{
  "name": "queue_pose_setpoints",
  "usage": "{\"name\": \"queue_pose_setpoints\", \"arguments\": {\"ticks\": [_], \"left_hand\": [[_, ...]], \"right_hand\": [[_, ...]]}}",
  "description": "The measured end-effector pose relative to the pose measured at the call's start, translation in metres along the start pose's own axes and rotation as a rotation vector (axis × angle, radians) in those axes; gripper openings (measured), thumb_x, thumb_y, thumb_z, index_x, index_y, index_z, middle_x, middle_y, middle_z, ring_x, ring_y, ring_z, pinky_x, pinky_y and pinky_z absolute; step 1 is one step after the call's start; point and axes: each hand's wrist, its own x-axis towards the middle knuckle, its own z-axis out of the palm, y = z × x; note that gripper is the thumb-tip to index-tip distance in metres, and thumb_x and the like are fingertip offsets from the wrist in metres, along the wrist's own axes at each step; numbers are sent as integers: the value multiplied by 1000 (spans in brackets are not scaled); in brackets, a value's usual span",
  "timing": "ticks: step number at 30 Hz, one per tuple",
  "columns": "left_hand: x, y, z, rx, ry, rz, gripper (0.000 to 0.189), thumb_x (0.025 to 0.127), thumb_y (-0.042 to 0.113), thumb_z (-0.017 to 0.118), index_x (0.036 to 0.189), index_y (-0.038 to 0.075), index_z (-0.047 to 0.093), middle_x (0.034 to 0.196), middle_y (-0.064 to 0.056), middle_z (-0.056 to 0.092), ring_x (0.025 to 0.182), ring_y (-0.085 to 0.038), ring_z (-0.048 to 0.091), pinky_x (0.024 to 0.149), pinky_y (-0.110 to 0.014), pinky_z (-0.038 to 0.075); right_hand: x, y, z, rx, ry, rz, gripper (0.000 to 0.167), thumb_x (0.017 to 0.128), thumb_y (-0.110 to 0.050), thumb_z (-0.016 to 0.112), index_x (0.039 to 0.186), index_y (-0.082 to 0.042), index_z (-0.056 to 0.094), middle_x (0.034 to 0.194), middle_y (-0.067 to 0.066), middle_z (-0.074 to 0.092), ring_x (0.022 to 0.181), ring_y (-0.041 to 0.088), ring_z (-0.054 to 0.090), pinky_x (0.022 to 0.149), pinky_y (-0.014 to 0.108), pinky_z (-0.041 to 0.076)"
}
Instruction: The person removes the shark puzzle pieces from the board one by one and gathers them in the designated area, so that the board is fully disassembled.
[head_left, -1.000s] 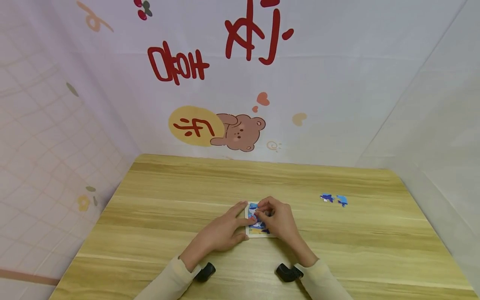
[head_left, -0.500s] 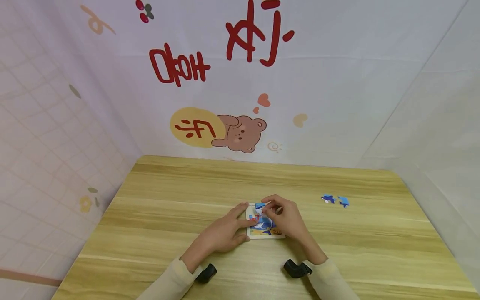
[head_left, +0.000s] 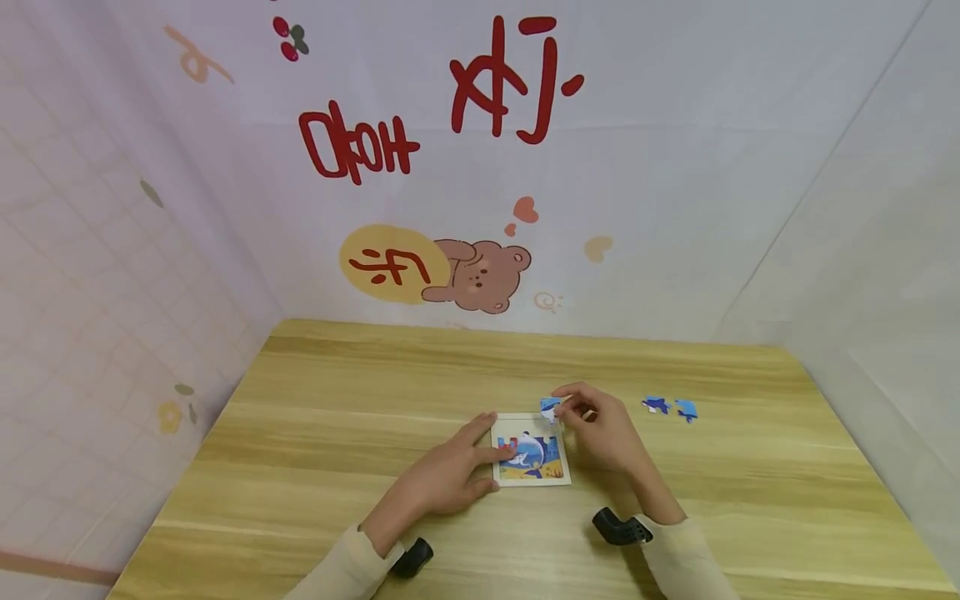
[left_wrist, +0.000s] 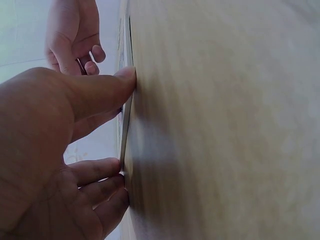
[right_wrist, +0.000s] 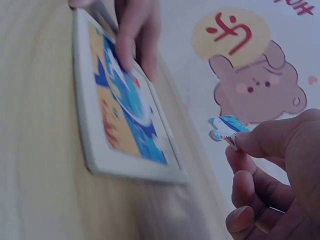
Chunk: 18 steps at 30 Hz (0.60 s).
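the right hand (head_left: 603,429) pinches a blue-and-white puzzle piece (head_left: 550,408) by one edge between thumb and fingertip, its other fingers loosely curled, the piece jutting out to that hand's left, clear of the puzzle board (head_left: 536,482). the left hand (head_left: 450,471) is spread and relaxed, gripping nothing; its thumb and fingers touch the board's near side, one finger lying over the printed picture. a pale bare strip (head_left: 517,425) shows ahead of that finger.

to the right hand's right, on the counter (head_left: 300,400), lie a dark blue piece (head_left: 656,406) and a light blue piece (head_left: 686,410), just beside each other.

so little of the held piece is gripped that a loosening pinch could drop or twist it. uneven left-hand pressure could skid the board; that finger, if dragged, might lift fitted pieces. a rightward sweep could scatter the loose two.
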Motion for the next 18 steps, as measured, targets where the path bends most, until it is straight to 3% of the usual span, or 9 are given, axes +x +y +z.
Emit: {"name": "queue_pose_setpoints", "arguments": {"ticks": [9,18], "left_hand": [[0,1,4,-6,0,-12,50,99,35,68,148,30,57,171,-13,21,159,-30,23,121,-45,38],[-1,3,4,-8,1,-32,50,99,35,68,148,32,57,172,-11,20,159,-29,23,120,-45,40]], "right_hand": [[-1,17,-22,-35,33,39,25,101,-12,63,121,-25,70,93,-1,73,78,19,64,61,26,50],[0,32,-36,-70,58,70,25,101,-13,64,125,-16,70,93,4,74,78,21,67,60,25,48]]}}
